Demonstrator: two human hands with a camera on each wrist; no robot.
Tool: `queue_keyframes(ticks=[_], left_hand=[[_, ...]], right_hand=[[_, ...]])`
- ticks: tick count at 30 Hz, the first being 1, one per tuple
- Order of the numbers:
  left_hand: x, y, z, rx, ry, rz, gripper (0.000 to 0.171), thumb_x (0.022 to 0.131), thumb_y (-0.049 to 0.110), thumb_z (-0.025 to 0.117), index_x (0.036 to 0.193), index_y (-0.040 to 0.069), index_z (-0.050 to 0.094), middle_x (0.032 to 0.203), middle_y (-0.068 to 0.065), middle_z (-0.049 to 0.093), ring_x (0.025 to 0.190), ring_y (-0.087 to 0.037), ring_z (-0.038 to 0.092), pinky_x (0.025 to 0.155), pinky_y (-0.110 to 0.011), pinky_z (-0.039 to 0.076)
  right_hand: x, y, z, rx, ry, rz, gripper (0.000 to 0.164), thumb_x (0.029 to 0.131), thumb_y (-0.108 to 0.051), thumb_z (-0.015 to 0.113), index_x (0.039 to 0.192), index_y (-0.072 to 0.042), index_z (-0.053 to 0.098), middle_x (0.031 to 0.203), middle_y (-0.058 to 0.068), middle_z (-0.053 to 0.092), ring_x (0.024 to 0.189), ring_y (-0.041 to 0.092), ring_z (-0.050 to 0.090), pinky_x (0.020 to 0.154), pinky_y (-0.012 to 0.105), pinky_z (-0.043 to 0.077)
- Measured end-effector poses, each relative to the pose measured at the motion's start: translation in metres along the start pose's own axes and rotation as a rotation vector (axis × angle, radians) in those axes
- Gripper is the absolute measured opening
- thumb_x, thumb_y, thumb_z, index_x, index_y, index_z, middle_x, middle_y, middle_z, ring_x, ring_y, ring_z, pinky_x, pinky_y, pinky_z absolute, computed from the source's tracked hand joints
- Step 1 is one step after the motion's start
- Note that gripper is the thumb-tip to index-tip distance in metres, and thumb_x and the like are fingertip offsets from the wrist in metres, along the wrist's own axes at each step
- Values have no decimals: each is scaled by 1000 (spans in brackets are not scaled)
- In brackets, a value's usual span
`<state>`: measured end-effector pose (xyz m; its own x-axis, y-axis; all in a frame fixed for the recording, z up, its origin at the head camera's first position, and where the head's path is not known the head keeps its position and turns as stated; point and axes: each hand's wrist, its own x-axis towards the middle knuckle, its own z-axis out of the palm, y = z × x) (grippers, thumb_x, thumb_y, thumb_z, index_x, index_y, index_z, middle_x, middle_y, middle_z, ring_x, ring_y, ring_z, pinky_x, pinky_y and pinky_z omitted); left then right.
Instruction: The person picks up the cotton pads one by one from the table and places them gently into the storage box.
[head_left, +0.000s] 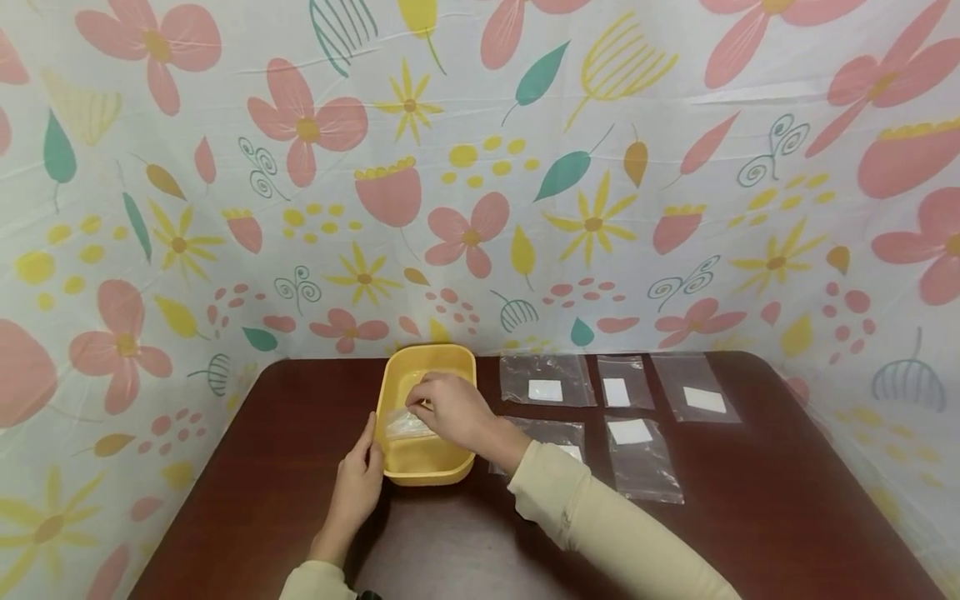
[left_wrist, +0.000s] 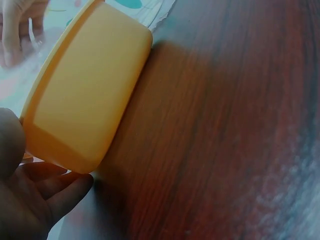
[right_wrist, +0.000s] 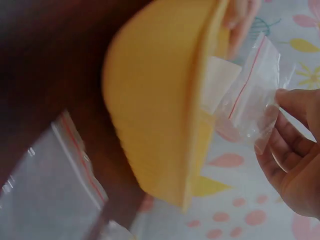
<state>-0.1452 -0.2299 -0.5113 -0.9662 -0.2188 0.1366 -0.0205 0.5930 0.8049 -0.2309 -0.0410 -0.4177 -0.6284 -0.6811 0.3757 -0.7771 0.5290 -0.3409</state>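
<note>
At left, a person's left hand (head_left: 356, 483) steadies a yellow tub (head_left: 427, 460) at its near left corner, thumb and fingers closed about the edge, on a dark desk (head_left: 285, 467). Within the tub's rim is a clear zip bag (head_left: 405, 425), pinched between the thumb and fingers of the right hand (head_left: 453, 408). The right wrist view shows the bag's red seal line and a pale slip (right_wrist: 220, 82) beside it; whether the slip belongs to this bag cannot be told.

Just right of the tub, one bag (head_left: 551, 432) lies flat, partly hidden by the right forearm (head_left: 510, 446). Behind it rests a wide bag (head_left: 562, 371), then a narrow bag (head_left: 633, 382) at the back and a long bag (head_left: 652, 467) nearer the front; a slanted bag (head_left: 686, 375) ends the back row at far right. Each carries a white card.

The work appears partway along: five bags are laid out apart on the desk, while the sixth is unfinished, not yet released. Whether it is on its way in or out is unclear, and how many more the tub holds is hidden.
</note>
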Motion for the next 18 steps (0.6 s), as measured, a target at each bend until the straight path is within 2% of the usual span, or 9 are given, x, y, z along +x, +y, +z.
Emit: queue_keyframes(ticks=[5,10,18], left_hand=[[1,-2,1,-11,-1,-8,53,107,11,43,158,15,34,70,-2,43,48,-9,32,54,-30,39],[1,-2,1,-20,-6,-8,52,107,11,43,158,15,34,70,-2,43,49,-9,32,54,-30,39],[0,-3,1,-24,1,1,52,106,11,43,158,15,35,70,-2,45,48,-9,31,53,-30,38]], right_hand=[[-3,-1,18,-6,-62,33,8,94,-21,73,97,-19,81,93,-8,69,81,6,61,69,18,48],[-6,0,31,-39,-93,59,7,93,-22,74,95,-21,81,91,-9,68,82,6,62,73,22,50],[-12,2,47,-82,-140,50,7,93,-20,74,94,-21,81,89,-9,68,82,6,62,71,23,50]])
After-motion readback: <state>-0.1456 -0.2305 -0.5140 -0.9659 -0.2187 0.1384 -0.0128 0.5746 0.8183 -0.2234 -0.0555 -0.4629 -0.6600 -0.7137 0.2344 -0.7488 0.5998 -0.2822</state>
